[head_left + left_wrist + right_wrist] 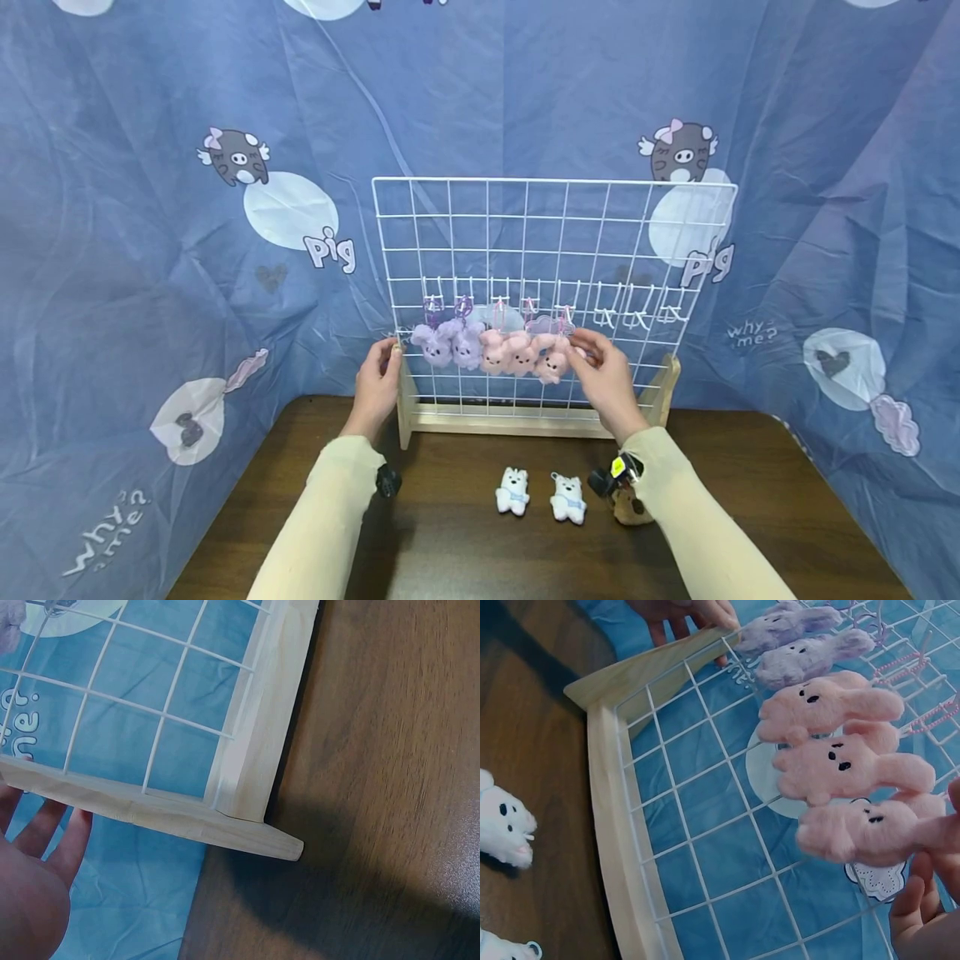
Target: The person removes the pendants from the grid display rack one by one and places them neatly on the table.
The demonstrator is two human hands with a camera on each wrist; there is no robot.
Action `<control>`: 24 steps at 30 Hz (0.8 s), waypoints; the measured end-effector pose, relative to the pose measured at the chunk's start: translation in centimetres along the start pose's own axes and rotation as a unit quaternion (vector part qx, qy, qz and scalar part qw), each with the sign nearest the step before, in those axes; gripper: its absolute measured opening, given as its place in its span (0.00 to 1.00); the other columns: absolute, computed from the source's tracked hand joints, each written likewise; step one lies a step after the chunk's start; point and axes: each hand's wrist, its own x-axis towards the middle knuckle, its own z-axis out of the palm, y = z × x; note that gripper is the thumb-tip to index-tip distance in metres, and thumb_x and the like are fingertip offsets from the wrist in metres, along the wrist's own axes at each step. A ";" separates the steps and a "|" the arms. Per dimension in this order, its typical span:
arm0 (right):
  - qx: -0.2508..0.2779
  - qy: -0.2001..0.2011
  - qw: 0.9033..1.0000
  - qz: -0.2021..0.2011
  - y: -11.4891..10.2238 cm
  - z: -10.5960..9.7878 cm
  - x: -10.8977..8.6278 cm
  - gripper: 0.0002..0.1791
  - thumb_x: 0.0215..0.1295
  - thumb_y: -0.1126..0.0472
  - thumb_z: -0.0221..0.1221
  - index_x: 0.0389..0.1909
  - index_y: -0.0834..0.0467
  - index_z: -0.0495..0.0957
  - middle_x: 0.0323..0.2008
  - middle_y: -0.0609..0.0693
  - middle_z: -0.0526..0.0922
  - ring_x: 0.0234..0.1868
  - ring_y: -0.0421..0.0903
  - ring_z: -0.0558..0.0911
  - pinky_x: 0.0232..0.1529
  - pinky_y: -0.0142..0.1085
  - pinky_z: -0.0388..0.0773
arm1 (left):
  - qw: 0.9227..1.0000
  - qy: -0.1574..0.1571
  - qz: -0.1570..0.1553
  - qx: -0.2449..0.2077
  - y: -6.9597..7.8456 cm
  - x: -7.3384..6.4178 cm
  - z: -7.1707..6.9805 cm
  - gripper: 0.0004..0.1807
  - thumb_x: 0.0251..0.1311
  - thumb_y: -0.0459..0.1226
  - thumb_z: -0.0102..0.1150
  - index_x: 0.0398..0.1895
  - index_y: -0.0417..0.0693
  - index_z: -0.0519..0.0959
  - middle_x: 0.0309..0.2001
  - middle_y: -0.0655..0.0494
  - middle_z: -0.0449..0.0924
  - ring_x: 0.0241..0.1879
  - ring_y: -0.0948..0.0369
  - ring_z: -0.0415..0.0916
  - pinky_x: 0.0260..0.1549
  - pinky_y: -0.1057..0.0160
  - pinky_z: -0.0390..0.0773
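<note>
Right hand pinches an ear of the third pink plush, which hangs just to its left on the wire grid, long axis roughly up and down with a bit of a lean. That's easily the nearer hand. Two other pink plushes come next along the row, then two purple plushes, and three more hooks run off the other way. Left hand is well apart at the far end, thumb and fingers around the wooden upright. Table is dark wood grain, two white plushes face up on it, plus a brown plush half hidden by the right wrist gear. Behind everything there's a crinkly blue curtain with cartoon pigs
</note>
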 end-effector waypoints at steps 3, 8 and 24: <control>-0.008 -0.002 1.000 0.002 -0.2 0.0 0.0 0.22 0.77 0.63 0.59 0.68 0.64 0.75 0.64 0.63 0.81 0.64 0.54 0.79 0.61 0.33 0.71 | 1.000 -0.001 -0.002 0.001 0.0 0.0 0.0 0.20 0.83 0.41 0.48 0.68 0.39 0.73 0.64 0.39 0.81 0.65 0.47 0.77 0.65 0.48 0.73; -0.014 -0.002 1.000 0.007 -0.4 -0.1 0.1 0.20 0.80 0.62 0.55 0.68 0.62 0.76 0.60 0.64 0.83 0.59 0.53 0.80 0.56 0.31 0.72 | 1.000 -0.003 -0.004 0.005 0.1 0.0 0.0 0.20 0.83 0.41 0.48 0.68 0.39 0.73 0.64 0.40 0.81 0.64 0.47 0.77 0.65 0.48 0.73; -0.024 -0.015 0.999 -0.027 -0.3 0.1 0.1 0.15 0.77 0.60 0.61 0.53 0.69 0.82 0.51 0.65 0.85 0.49 0.46 0.79 0.47 0.26 0.75 | 1.000 0.000 -0.007 0.002 0.0 0.0 0.0 0.20 0.83 0.41 0.48 0.68 0.40 0.73 0.64 0.40 0.81 0.65 0.47 0.77 0.65 0.47 0.73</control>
